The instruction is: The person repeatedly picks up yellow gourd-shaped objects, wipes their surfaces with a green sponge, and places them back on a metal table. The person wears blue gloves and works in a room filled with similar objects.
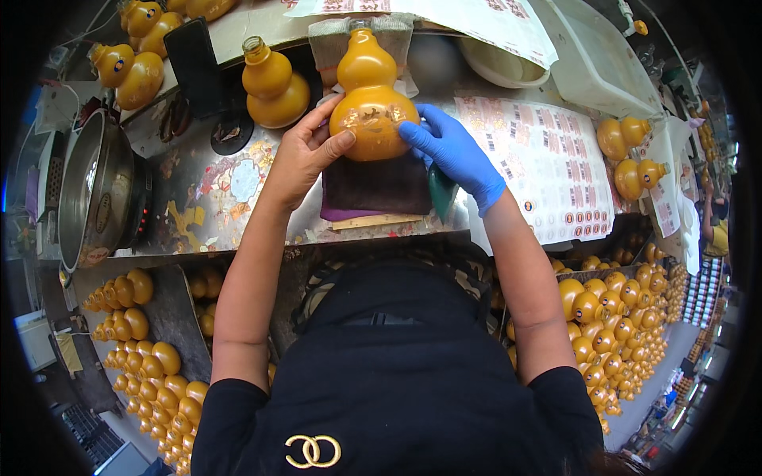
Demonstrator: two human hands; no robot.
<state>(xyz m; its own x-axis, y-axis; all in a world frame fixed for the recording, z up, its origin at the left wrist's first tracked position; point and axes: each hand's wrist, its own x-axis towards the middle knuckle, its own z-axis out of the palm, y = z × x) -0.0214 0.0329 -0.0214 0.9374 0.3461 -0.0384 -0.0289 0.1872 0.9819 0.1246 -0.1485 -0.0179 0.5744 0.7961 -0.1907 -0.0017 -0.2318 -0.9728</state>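
Observation:
Between my two hands is a yellow gourd-shaped bottle (371, 103), its open neck pointing away from me and dark marks on its lower bulb. My bare left hand (305, 151) grips the lower bulb from the left, thumb toward me. On the other side, my right hand (448, 151) in a blue glove presses the bulb with thumb and fingers. Behind the neck lies a pale folded cloth (324, 44). Below the bottle a dark cloth pad (373, 189) rests on the metal table (278, 226). A second gourd bottle (276, 91) stands left of my left hand.
Printed label sheets (548, 166) cover the table at right. Beyond them are a bowl (504, 67) and a whitish plastic tub (599, 59). A phone on a stand (192, 67) and a large metal pan (91, 190) stand at left. Many gourd bottles (615, 309) fill both sides below.

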